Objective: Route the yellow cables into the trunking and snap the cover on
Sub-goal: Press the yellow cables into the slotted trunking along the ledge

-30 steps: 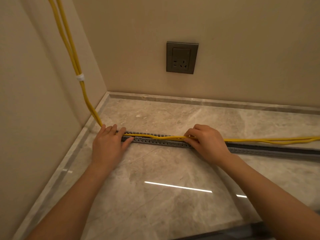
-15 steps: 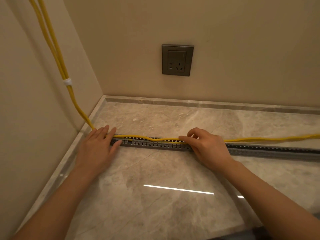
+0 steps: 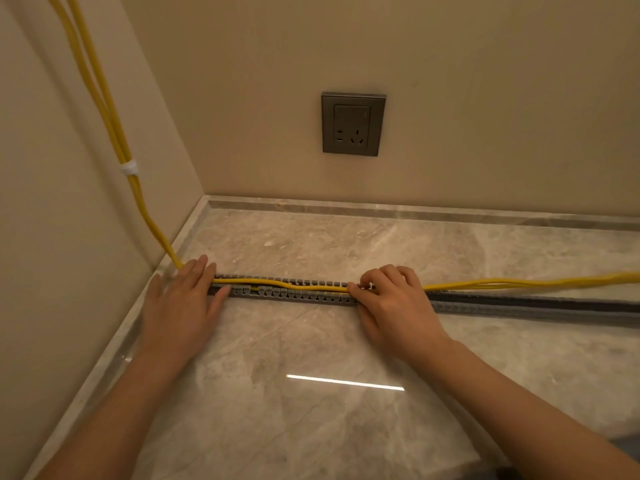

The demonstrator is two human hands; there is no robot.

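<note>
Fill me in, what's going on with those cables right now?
A person is bedding the yellow cables into the slotted grey trunking on the marble surface. The left hand presses flat on the trunking's corner end; the right hand pinches the cables down further along. Between the hands the cables sit in the channel; past the right hand they run loose above it. No cover is fitted between the hands.

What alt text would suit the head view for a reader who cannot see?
Two hands seat yellow cables in grey slotted trunking on a marble surface: left hand flat at the wall end, right hand pinching the cables midway. A wall socket is behind.
</note>
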